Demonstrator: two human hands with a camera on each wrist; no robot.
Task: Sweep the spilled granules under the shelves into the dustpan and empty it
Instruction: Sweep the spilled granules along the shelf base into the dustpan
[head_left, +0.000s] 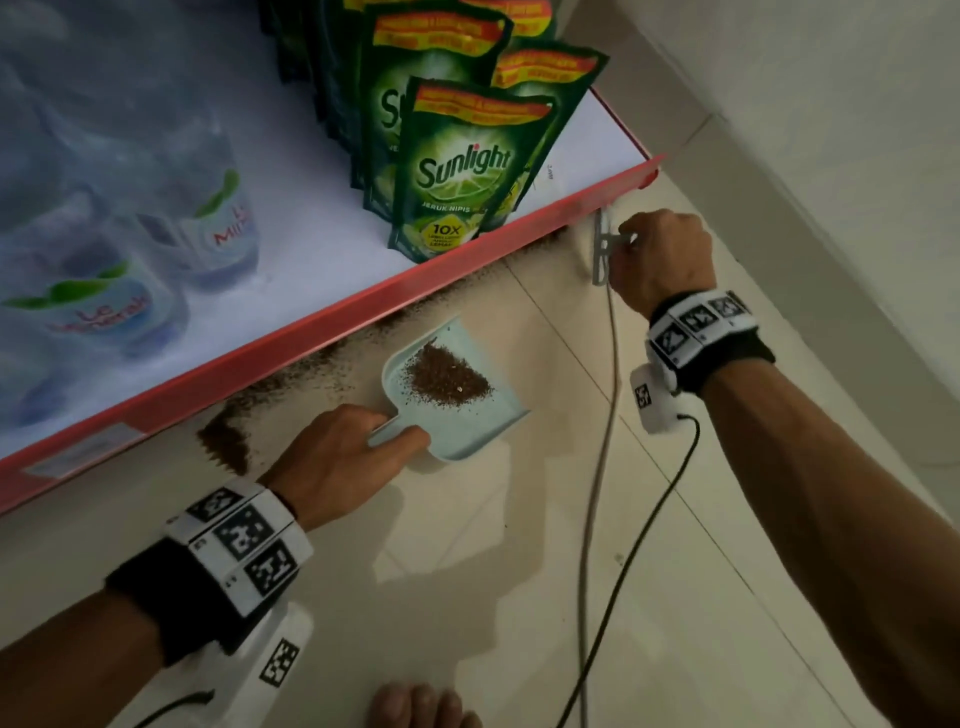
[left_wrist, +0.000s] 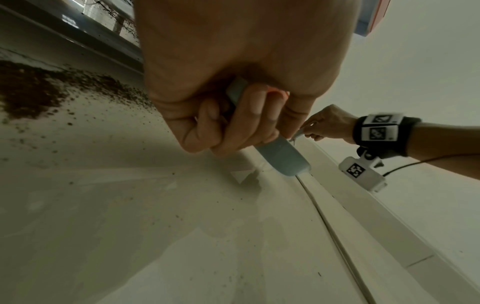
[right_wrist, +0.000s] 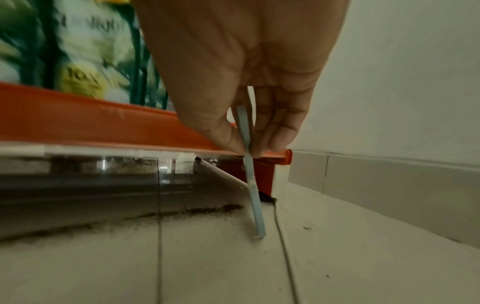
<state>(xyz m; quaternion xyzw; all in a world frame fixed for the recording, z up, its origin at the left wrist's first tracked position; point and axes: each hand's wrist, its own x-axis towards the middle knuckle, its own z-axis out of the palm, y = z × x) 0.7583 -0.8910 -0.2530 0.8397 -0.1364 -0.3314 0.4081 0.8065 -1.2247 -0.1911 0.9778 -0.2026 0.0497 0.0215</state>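
Left hand (head_left: 343, 457) grips dustpan (head_left: 457, 395) holding granules (head_left: 447, 382).

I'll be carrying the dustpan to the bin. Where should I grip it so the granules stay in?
By the handle at its rear, from the near side, as the left hand does. The dustpan has walls at the back; its front lip is open, so keep that raised.

green Sunlight pouches (head_left: 460, 171) — on shelf | water bottles (head_left: 124, 270) — left, blurred | cable (head_left: 602, 415) — floor
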